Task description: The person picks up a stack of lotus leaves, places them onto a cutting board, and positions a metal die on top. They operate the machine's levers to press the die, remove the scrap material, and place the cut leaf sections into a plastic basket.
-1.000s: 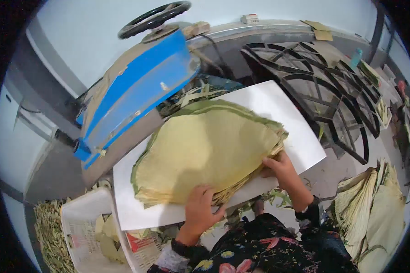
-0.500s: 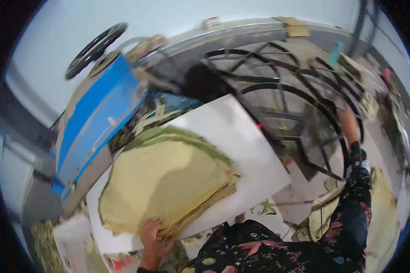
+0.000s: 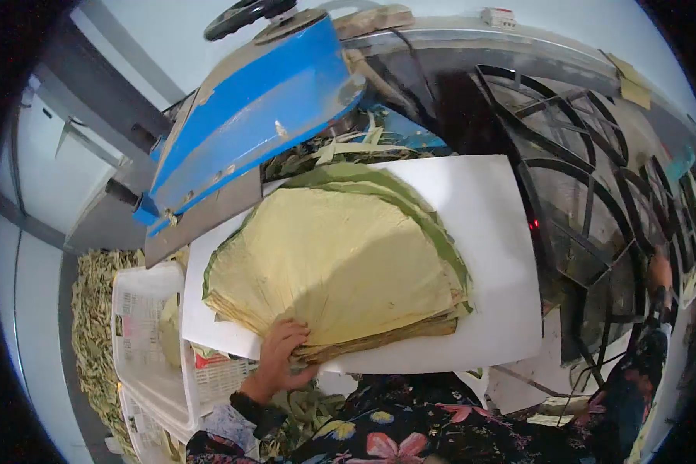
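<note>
A thick stack of pale yellow, fan-shaped leaf sheets (image 3: 332, 263) with green edges at the back lies on a white board (image 3: 503, 271). My left hand (image 3: 282, 352) grips its near left edge, fingers on top and thumb low at the side. Far to the right, my right hand (image 3: 660, 272) is closed at a black metal frame (image 3: 679, 224) with curved bars; its fingertips are partly hidden. Other black curved frames (image 3: 588, 174) lie beside it, to the right of the board.
A blue machine (image 3: 240, 124) with a black handwheel (image 3: 247, 17) stands behind the board at left. White plastic baskets (image 3: 151, 282) sit at lower left, beside a heap of leaf scraps (image 3: 93, 325). A small red light (image 3: 535, 223) glows near the frames.
My view has turned left, so the board, stack and machine sit further right and the baskets show more. My left hand stays at the stack's edge; my right hand remains among the black frames.
</note>
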Action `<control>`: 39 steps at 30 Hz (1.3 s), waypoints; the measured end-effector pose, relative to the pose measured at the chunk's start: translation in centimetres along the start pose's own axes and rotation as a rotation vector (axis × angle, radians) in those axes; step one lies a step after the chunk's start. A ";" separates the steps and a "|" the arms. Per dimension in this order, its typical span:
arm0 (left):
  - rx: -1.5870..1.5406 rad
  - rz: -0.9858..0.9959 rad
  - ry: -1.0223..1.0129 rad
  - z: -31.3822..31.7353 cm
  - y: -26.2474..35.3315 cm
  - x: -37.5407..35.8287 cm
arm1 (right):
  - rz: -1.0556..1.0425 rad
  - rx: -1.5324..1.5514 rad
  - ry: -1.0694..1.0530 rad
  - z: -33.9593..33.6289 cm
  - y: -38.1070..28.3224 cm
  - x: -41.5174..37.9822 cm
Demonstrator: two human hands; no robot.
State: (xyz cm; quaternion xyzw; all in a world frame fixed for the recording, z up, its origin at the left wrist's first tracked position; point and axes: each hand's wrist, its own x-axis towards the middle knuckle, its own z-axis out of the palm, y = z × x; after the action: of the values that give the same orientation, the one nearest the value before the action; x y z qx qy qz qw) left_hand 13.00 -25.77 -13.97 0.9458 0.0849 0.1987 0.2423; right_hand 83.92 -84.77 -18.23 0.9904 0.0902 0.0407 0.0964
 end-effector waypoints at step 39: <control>-0.006 0.002 0.087 1.3 -0.6 -2.1 | -1.412 0.168 0.270 -24.0 -59.6 -43.8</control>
State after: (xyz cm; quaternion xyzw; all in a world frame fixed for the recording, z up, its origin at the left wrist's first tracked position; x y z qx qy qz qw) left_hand 11.62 -26.30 -16.00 0.9357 0.0941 0.2400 0.2410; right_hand 28.46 -31.04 -9.37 0.6863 0.7224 0.0839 0.0114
